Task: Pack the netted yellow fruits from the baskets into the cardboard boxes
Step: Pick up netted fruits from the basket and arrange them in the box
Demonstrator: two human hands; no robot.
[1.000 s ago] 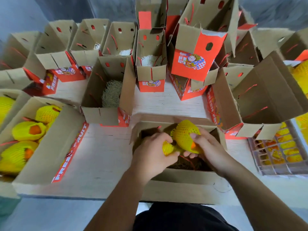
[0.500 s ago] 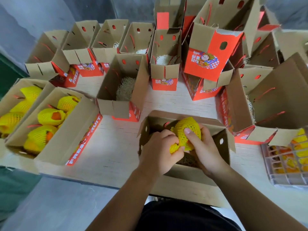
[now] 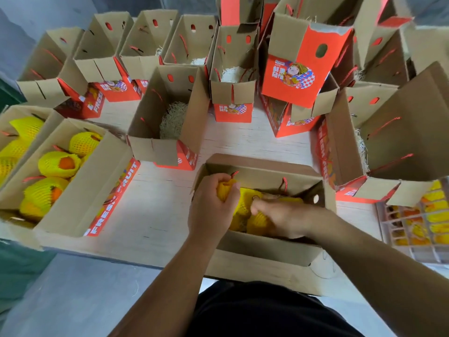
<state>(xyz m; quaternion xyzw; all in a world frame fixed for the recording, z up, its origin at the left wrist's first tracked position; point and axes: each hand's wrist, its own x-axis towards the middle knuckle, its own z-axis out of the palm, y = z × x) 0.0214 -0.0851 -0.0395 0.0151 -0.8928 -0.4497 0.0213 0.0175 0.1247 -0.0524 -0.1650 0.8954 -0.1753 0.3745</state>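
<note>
Left hand [image 3: 213, 205]: fingers curled round one netted yellow fruit [image 3: 224, 190], held at the left end of the open cardboard box [image 3: 267, 251] at the table's [image 3: 150, 215] near edge. Right hand [image 3: 284, 216]: fingers bent down onto netted fruits [image 3: 257, 222] lying in the box; whether it grips them cannot be told. Handling advice: lower the held fruit into the free left corner while the right hand keeps its neighbours steady, net unsnagged, red cord handle [image 3: 284, 184] kept clear.
</note>
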